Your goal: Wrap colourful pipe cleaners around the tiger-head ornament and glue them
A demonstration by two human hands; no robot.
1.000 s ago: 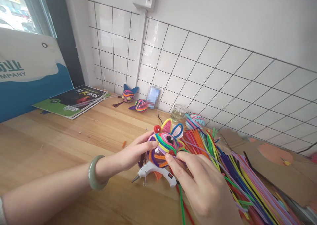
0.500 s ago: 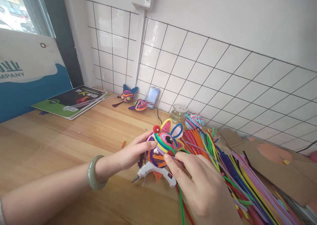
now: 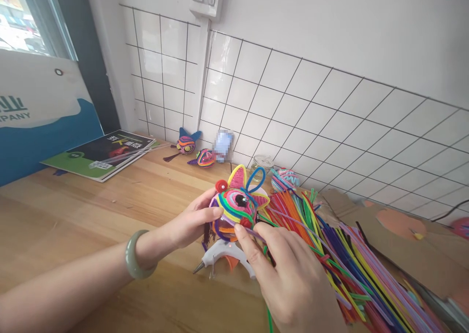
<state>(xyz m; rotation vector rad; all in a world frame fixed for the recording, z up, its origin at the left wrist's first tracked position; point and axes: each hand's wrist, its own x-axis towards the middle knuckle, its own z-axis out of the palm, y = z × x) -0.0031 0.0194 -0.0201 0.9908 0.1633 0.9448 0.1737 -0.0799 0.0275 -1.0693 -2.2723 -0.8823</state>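
My left hand (image 3: pixel 196 220) is wrapped around the back of a round ornament (image 3: pixel 234 208) covered in colourful pipe cleaners, its thumb on the side. The ornament has pink ears edged in yellow, a blue loop on top, a black eye and red coils; part of its lower side is a bare, see-through shell. At its lower front, my right hand (image 3: pixel 293 269) pinches a purple pipe cleaner (image 3: pixel 254 233) against the surface, with the fingers partly hiding it. Below the ornament, a white hot glue gun (image 3: pixel 223 251) lies on the table, its handle partly behind my right hand.
Bundles of pipe cleaners (image 3: pixel 351 255) cover the right side beside cardboard (image 3: pixel 395 257). Along the wall stand two finished-looking ornaments (image 3: pixel 186 141), a phone (image 3: pixel 223 145), a glass jar (image 3: pixel 262 163) and a blue-pink wrapped ball (image 3: pixel 285 179). A booklet (image 3: pixel 106 152) lies at left.
The view has shifted slightly. Both hands and the ornament have moved a little to the left and up, and the ornament has turned slightly. The grip of both hands stays the same.
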